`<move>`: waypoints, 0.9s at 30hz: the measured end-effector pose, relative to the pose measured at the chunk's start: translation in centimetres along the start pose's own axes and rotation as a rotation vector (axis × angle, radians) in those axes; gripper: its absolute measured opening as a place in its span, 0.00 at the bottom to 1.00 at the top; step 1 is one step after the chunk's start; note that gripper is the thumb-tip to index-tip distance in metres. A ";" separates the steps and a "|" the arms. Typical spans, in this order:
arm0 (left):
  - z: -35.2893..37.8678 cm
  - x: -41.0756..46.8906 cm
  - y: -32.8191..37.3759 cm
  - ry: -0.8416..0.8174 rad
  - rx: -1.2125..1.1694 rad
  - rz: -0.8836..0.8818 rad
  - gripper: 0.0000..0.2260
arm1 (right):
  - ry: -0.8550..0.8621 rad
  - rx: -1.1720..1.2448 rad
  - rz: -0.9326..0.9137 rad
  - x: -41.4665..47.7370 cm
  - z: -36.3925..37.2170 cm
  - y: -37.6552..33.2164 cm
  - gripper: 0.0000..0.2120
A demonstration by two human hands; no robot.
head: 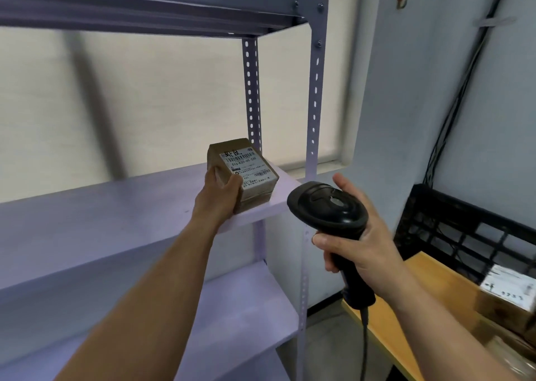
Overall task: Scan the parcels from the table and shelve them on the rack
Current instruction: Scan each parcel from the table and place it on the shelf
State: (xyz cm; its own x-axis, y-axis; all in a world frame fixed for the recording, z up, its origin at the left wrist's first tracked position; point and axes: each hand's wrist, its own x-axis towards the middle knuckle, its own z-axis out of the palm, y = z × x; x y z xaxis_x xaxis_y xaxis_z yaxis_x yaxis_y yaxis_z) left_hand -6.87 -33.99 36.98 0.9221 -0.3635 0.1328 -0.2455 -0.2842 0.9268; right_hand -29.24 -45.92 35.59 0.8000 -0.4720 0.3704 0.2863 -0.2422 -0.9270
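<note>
1. Left forearm (162,279), entering from the lower left corner and reaching up to the rack. The left hand (222,189) at its end has fingers and thumb clamped round the near left corner of the parcel (249,166).
2. Rack (116,221): pale lilac metal shelving with perforated uprights. Three boards in view: one overhead, one at mid height, one below.
3. Blind (145,105): cream, behind the rack, between the top and middle boards.
4. Table (406,302): yellow-brown wooden top, lower right, near the rack's right side but apart from it.
5. Crate (464,235): black plastic lattice, at the table's far edge by the wall.
6. Right hand (368,253): above the table's left edge, fingers wrapped tight round the handle of the scanner, one digit lifted beside its head.
7. Scanner (327,203): black, pistol-shaped, head uppermost. It is near the parcel, not touching. A dark cord (364,337) hangs from the butt.
8. Parcel: brown cardboard box with a white barcode label and black marker writing on top. It sits at the right front corner of the middle board, at an angle to the front edge. Whether its base bears fully on the board cannot be told.
9. Second parcel (510,290): brown, white label, blurred, at the table's right end before the crate.
10. Cables (452,105): thin, black, running down the wall above the crate.
</note>
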 end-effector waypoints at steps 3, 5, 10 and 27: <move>0.2 1.7 -0.5 0.052 0.130 0.102 0.26 | 0.001 0.017 0.009 1.1 0.4 0.5 0.42; 0.4 2.6 -0.9 0.046 0.217 0.175 0.22 | -0.003 0.019 0.014 1.8 0.6 0.8 0.42; 0.5 3.6 -1.4 -0.046 0.395 0.216 0.33 | 0.005 0.006 0.013 3.4 0.8 1.2 0.42; 3.6 17.0 -0.4 -0.080 0.477 0.228 0.31 | 0.147 -0.051 0.015 9.0 2.1 2.6 0.43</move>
State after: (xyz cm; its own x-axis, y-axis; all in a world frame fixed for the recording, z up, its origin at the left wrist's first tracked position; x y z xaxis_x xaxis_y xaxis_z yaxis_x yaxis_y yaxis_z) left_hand 7.86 -43.25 37.57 0.8087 -0.5239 0.2675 -0.5625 -0.5555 0.6124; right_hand -20.23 -48.98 36.42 0.7170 -0.5939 0.3648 0.2447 -0.2756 -0.9296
